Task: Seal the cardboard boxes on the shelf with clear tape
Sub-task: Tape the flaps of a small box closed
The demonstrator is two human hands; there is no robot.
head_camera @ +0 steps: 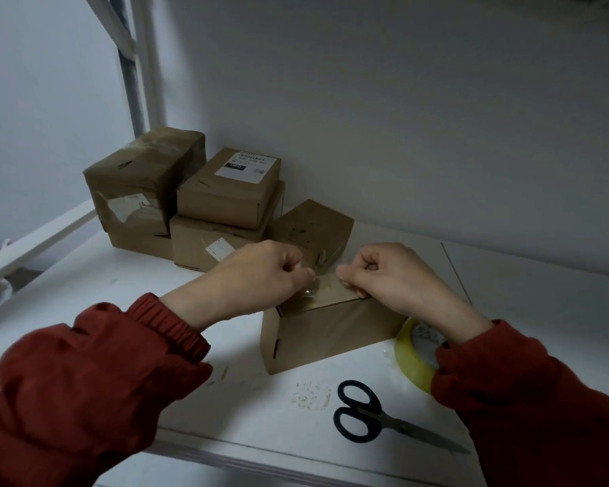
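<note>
Left hand (261,275), right hand (387,272): both curled, each pinching one end of clear tape strip (322,274) stretched between them, just over top of nearest cardboard box (331,332) on white shelf (155,293). Box closed, contents hidden. Tape roll (413,363) touching box's right side, under right wrist. Scissors (377,416) near front edge. Stacked boxes (225,191) back left, closed.

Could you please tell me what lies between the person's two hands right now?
In the head view, a strip of clear tape spans from the left hand to the right hand, over the nearest cardboard box.
</note>
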